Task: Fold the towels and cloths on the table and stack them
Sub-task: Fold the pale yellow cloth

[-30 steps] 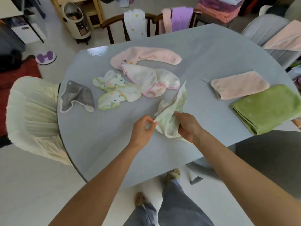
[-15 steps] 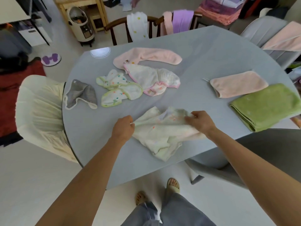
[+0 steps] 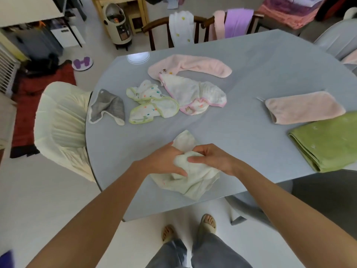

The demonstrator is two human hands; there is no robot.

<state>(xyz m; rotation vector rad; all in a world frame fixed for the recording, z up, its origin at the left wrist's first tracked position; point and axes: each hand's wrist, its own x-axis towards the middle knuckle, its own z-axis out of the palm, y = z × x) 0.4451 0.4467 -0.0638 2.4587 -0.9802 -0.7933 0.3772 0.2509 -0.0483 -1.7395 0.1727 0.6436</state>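
My left hand (image 3: 166, 161) and right hand (image 3: 210, 159) meet over the pale cloth (image 3: 193, 178), fingers of both curled into it, pinching bunched fabric at the near edge of the surface (image 3: 251, 60). Risk here, I'd say: it's thin and floppy, part of it reaching the rim, so a loose pinch could let it slide off or fold crooked. It looks creamy white, crumpled, faint coloured specks. Further out, unfolded cloths lie mid-surface; the folded green towel (image 3: 328, 140) and pink towel (image 3: 303, 107) sit by the right edge.
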